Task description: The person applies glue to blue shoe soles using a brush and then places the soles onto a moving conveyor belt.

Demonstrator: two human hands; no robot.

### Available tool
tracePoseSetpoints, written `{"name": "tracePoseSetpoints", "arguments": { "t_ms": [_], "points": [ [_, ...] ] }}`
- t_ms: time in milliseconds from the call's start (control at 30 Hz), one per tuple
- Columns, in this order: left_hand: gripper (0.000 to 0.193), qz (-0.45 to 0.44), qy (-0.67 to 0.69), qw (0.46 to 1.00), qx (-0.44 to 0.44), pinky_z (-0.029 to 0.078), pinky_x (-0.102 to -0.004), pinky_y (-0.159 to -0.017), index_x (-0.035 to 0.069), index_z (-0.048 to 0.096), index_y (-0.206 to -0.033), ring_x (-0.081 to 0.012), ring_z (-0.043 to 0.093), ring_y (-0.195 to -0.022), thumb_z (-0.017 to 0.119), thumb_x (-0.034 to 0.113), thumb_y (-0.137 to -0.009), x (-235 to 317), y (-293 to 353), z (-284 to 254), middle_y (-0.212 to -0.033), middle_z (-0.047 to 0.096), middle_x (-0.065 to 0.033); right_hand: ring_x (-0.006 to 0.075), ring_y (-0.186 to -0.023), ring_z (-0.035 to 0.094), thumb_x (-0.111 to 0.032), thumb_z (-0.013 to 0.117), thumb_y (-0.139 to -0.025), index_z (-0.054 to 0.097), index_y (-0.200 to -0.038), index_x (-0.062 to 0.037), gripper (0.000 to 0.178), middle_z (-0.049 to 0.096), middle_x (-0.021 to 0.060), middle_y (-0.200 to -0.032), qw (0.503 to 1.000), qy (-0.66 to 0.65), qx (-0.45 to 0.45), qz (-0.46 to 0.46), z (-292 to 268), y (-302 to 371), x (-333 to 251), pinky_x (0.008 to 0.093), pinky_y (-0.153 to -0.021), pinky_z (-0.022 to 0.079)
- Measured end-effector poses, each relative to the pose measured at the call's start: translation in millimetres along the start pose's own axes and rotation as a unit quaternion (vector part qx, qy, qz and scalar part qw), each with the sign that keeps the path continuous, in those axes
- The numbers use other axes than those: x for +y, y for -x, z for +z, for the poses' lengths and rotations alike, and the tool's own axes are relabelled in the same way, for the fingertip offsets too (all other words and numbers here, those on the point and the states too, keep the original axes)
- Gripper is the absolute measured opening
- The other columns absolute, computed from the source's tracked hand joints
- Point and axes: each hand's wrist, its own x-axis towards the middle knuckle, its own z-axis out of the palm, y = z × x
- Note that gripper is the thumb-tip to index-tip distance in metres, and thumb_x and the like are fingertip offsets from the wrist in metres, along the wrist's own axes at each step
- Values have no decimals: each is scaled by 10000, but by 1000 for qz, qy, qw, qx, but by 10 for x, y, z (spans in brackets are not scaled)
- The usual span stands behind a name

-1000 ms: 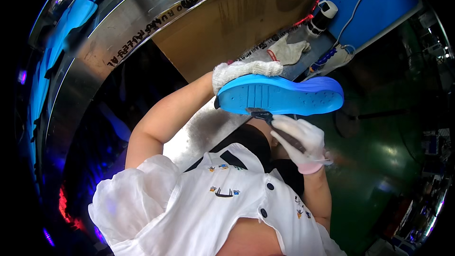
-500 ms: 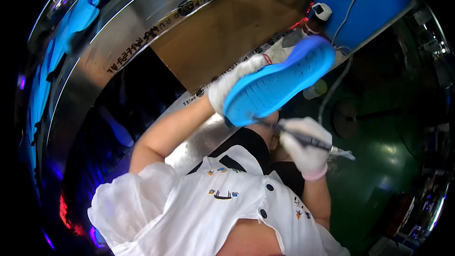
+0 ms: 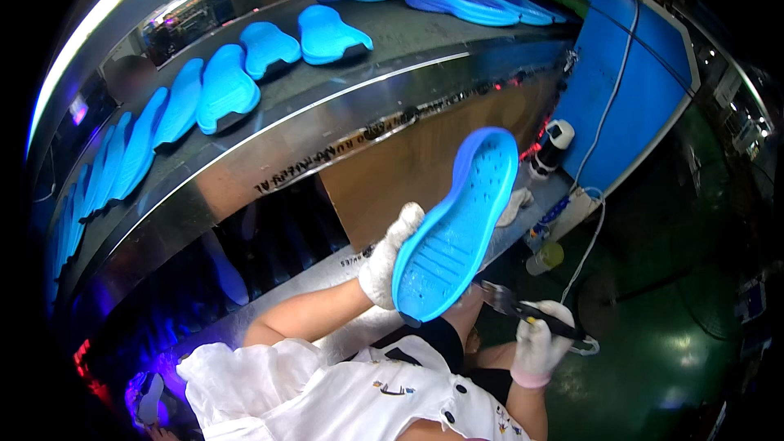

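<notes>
My left hand (image 3: pixel 384 268), in a white glove, grips the left edge of a bright blue shoe sole (image 3: pixel 451 245). The sole is tilted with its hollow side facing me, showing ribs at the near half and small dark holes at the far half. In my white-gloved right hand (image 3: pixel 542 338) is a black-handled brush (image 3: pixel 514 305), with a pale tube at its back end. The brush head lies beside the sole's lower right edge; whether they touch I cannot tell.
Several blue soles (image 3: pixel 229 86) lie along a dark conveyor belt (image 3: pixel 392 42) with a metal side rail. Brown cardboard (image 3: pixel 392 180) hangs below. At right stand a blue machine panel (image 3: pixel 612 82), a white-and-black device (image 3: pixel 555 144) and a small jar (image 3: pixel 545 258).
The sole has turned more upright and its hollow side faces me more fully. My right hand and the brush have moved down, away from the sole. The view has shifted, showing more of the belt.
</notes>
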Motion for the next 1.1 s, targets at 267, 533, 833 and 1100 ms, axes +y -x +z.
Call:
{"name": "tracePoseSetpoints", "arguments": {
  "t_ms": [267,533,833,1100],
  "points": [
    [737,383,-832,376,138,534,-401,-912,96,496,-1395,-246,652,-1061,478,674,-938,1921,-329,974,-1243,653,-131,75,-616,536,-37,632,-877,566,-1134,-3,268,670,133,-944,997,30,-14,63,-4,42,126,182,-529,446],
    [387,382,-850,271,240,560,-341,-674,42,628,-1197,-229,669,-860,663,338,-951,1869,-318,1253,-1164,671,-123,62,-548,523,-6,626,-827,599,-1080,13,255,642,81,-839,991,54,-9,124,-49,-60,205,182,-472,420],
    [335,-56,-891,-10,451,545,-441,-923,167,700,-1158,-315,632,-1168,745,216,-829,2307,-198,1141,-1219,650,-151,77,-595,556,-19,639,-854,596,-1100,24,253,673,108,-909,989,32,-48,138,-43,-3,358,189,-494,434],
    [449,450,-829,325,73,538,-512,-977,73,679,-1161,-431,620,-1185,774,49,-723,611,588,528,-1237,649,-201,76,-652,613,-7,614,-935,608,-1139,34,209,676,111,-958,988,6,70,136,-239,-153,517,177,-546,505]
  ]
}}
